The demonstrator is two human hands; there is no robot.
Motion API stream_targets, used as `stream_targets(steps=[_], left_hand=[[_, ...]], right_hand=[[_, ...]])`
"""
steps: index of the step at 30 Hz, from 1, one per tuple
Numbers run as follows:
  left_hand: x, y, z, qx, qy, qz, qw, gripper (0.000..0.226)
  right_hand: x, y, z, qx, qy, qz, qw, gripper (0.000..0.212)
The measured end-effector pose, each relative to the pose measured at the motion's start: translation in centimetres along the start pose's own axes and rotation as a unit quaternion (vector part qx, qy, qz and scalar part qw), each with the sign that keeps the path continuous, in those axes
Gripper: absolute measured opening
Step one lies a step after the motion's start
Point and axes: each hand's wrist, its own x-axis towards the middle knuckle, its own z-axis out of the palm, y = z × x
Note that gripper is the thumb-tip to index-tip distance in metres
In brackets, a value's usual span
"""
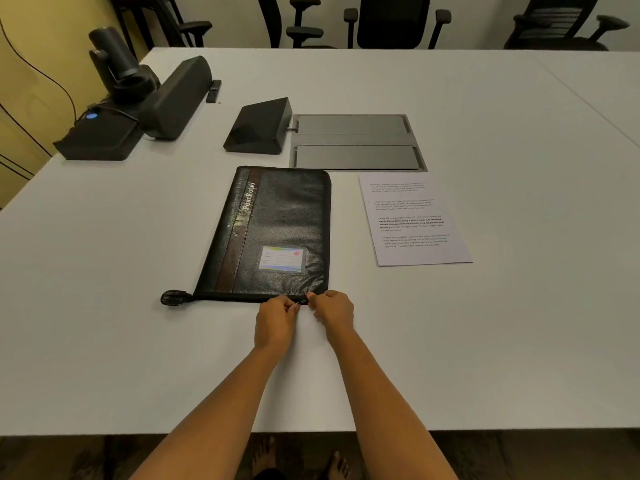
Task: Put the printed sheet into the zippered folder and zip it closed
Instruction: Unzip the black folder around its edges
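Note:
A black zippered folder marked "Portfolio" lies flat on the white table, with a card window on its cover. Its carry handle sticks out at the near left corner. The printed sheet lies flat to the folder's right, apart from it. Both my hands meet at the folder's near edge, close to its right corner. My left hand pinches the edge beside the zipper pull. My right hand has curled fingers at the pull; the small pull is mostly hidden between the fingertips.
Behind the folder sit a black wedge-shaped device and a grey flip-lid cable box set in the table. A camera and speaker bar stand at the far left. Office chairs line the far side.

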Motion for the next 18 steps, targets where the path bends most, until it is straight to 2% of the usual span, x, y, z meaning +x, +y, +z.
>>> stream_targets(steps=[7,10,12,13,15,17,18], left_hand=[[0.6,-1.4,-1.4,0.094,0.012,0.09,0.991,0.016],[0.5,-1.2,-1.4,0.107,0.012,0.105,0.989,0.017],[0.4,-1.0,-1.3,0.109,0.009,0.105,0.988,0.018],[0.4,-0.9,-1.3,0.107,0.007,0.103,0.989,0.018],[0.4,-0.9,-1.3,0.104,0.008,0.103,0.989,0.016],[0.5,-0.8,-1.2,0.099,0.012,0.104,0.99,0.014],[0.5,-0.7,-1.1,0.096,0.013,0.104,0.99,0.013]], right_hand=[[0.1,0.3,-0.4,0.029,0.013,-0.002,0.999,0.024],[-0.2,0.4,-0.4,-0.083,0.072,-0.057,0.992,0.024],[-0.4,0.6,-0.7,-0.206,0.141,-0.186,0.95,0.04],[-0.3,0.6,-0.8,-0.258,0.139,-0.275,0.916,0.048],[0.3,0.6,-1.0,-0.364,0.054,-0.397,0.841,0.057],[1.1,0.6,-0.8,-0.462,-0.017,-0.426,0.777,0.055],[1.5,0.7,-0.7,-0.489,-0.024,-0.427,0.76,0.051]])
